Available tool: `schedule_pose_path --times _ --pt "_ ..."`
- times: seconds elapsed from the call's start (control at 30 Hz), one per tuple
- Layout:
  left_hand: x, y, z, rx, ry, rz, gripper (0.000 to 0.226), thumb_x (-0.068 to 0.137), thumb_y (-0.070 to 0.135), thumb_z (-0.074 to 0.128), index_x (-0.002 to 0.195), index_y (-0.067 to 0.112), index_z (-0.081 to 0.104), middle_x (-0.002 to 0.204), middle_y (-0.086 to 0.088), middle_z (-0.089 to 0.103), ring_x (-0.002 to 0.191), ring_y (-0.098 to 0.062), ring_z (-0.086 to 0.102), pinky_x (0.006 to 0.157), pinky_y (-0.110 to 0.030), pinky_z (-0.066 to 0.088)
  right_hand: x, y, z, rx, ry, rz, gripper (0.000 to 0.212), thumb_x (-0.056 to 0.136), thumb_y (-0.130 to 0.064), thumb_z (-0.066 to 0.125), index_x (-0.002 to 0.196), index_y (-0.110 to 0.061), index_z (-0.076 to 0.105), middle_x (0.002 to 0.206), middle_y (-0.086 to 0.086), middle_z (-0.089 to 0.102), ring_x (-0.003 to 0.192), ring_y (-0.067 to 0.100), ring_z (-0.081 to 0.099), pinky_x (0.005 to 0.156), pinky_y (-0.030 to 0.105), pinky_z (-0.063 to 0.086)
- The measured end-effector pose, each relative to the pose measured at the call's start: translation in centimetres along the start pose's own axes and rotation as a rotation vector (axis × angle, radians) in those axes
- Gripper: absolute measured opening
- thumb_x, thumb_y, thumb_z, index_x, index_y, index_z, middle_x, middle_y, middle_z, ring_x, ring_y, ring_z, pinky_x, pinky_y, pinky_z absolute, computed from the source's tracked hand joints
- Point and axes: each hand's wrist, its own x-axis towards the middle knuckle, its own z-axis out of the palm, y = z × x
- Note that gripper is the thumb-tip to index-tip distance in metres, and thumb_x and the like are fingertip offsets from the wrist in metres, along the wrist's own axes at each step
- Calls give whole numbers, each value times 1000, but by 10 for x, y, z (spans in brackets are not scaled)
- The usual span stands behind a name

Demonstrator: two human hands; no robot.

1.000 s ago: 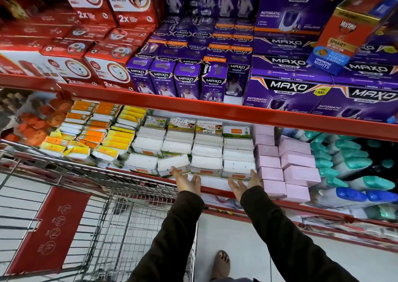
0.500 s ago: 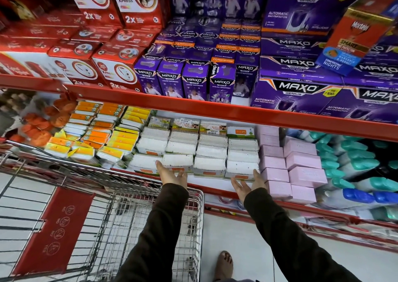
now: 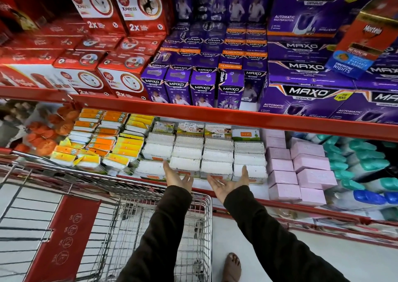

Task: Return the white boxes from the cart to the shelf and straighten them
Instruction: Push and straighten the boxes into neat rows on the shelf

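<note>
Both hands have drawn back from the cotton-swab boxes (image 3: 216, 163), palms now turned up. Left hand (image 3: 177, 177) and right hand (image 3: 229, 185) are spread, holding nothing; the boxes sit aligned on the shelf (image 3: 215, 115), suggesting straightening is finished.

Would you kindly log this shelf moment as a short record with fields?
setting: shop aisle, red shelf edge
left hand: open, palm up, holding nothing, at the front white boxes
right hand: open, palm up, holding nothing, same row
white boxes: stacked rows on the lower shelf
neighbours: pink boxes to the right, yellow-orange packs to the left
cart: below left; visible part of the basket holds no boxes
</note>
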Motion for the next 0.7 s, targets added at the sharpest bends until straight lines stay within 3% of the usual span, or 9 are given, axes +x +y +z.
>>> schedule_pose_path --times 0.13,0.27,0.4,0.7 --pt "3 1 -2 38 -15 -29 81 93 67 42 158 25 19 164 -9 22 148 -37 27 120 -52 24 0 0 3 37 2 -22 101 82 -65 61 155 -10 17 154 30 30 136 46 42 113 49 40" --pt "1 -2 -2 81 -38 -36 85 93 69 39 160 25 9 166 -11 16 151 -36 23 121 -56 20 -4 3 5 -11 -18 -17 98 82 -61 64 150 -3 24 147 31 38 131 45 47 113 49 40" --pt "-1 -2 -4 65 -45 -49 85 92 70 39 159 28 8 167 -11 14 150 -36 25 120 -55 21 -10 1 2 -35 2 -25 100 84 -61 61 153 -2 18 154 29 30 137 43 42 114 47 37" --pt "-8 21 -34 -158 121 46 72 102 56 35 160 26 5 168 -9 7 153 -36 17 125 -48 17 -13 18 -1 5 33 -54 98 87 -59 59 155 -3 15 157 27 25 143 41 33 119 47 31"
